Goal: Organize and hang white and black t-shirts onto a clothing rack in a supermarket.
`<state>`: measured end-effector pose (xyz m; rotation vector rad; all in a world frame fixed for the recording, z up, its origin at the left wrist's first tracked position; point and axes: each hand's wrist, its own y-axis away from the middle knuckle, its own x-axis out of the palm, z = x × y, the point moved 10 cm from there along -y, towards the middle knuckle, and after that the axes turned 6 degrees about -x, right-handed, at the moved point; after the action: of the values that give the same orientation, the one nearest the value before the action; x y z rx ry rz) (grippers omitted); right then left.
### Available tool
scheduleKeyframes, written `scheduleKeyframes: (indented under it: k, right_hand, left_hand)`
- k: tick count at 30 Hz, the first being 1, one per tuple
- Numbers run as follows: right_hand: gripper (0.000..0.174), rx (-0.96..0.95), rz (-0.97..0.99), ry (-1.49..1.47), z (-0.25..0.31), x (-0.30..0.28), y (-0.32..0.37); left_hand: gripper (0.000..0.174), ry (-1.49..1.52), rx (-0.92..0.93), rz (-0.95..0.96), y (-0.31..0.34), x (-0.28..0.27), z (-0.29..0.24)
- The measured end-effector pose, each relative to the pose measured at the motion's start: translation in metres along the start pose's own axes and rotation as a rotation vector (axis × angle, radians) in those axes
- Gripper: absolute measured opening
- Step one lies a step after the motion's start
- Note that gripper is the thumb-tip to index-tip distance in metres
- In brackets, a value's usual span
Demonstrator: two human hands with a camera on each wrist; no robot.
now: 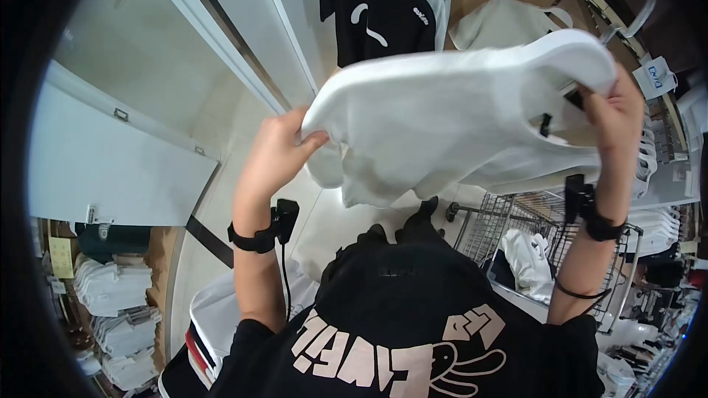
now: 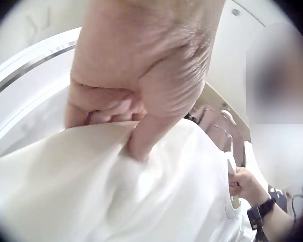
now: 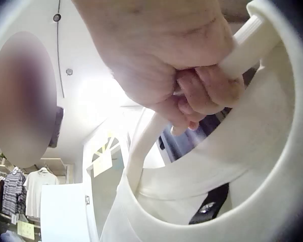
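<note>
A plain white shirt (image 1: 428,118) hangs stretched sideways between both hands in the head view. My left hand (image 1: 276,147) pinches its shoulder edge, the thumb on the near side; the other fingers are partly hidden behind the cloth in the left wrist view. Inside the neck opening, a white hanger (image 3: 147,138) runs across, and my right hand (image 3: 202,93) has its fingers curled round it. A black neck label (image 3: 211,204) shows on the inner back of the collar.
A black T-shirt (image 1: 376,15) and other garments hang ahead. A wire cart (image 1: 479,225) holding white clothing stands at the lower right. Stacks of folded white garments (image 1: 114,287) lie at left, below a white door panel (image 1: 125,162). A metal hook (image 1: 640,18) juts out upper right.
</note>
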<state>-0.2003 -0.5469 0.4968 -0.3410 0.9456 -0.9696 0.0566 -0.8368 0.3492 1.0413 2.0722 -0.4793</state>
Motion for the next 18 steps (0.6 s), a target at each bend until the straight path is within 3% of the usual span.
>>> scheduleKeyframes:
  k: [1,2,3,5,11,13,15,18]
  right_hand:
    - [0.037,0.141,0.020,0.023,-0.010,-0.015,-0.006]
    - [0.037,0.145,-0.044,-0.046,-0.018,-0.026,-0.017]
    - [0.037,0.209,0.049,-0.023,-0.025,-0.032,-0.023]
    - [0.034,0.202,-0.011,0.105,-0.017,-0.042,-0.037]
    - [0.026,0.238,-0.034,0.206,-0.084,-0.106,-0.068]
    - [0.026,0.234,-0.077,0.307,-0.093,-0.125,-0.073]
    - [0.029,0.241,-0.161,0.378,-0.087,-0.136,-0.069]
    - [0.036,0.186,-0.039,0.313,-0.078,-0.130,-0.068]
  left_hand:
    - [0.031,-0.003,0.006,-0.006,0.000,0.005,0.010]
    - [0.028,0.464,-0.043,0.022,0.003,0.011,0.026]
    - [0.026,0.933,-0.095,0.052,0.006,0.017,0.039]
    - [0.027,0.944,-0.073,0.068,0.008,0.015,0.040]
    - [0.025,1.031,-0.119,0.238,0.016,0.008,0.028]
    - [0.020,0.959,-0.145,0.388,0.018,0.018,0.036]
    - [0.021,1.032,-0.116,0.391,0.016,0.023,0.033]
    - [0.023,1.138,-0.057,0.220,0.002,0.009,0.032]
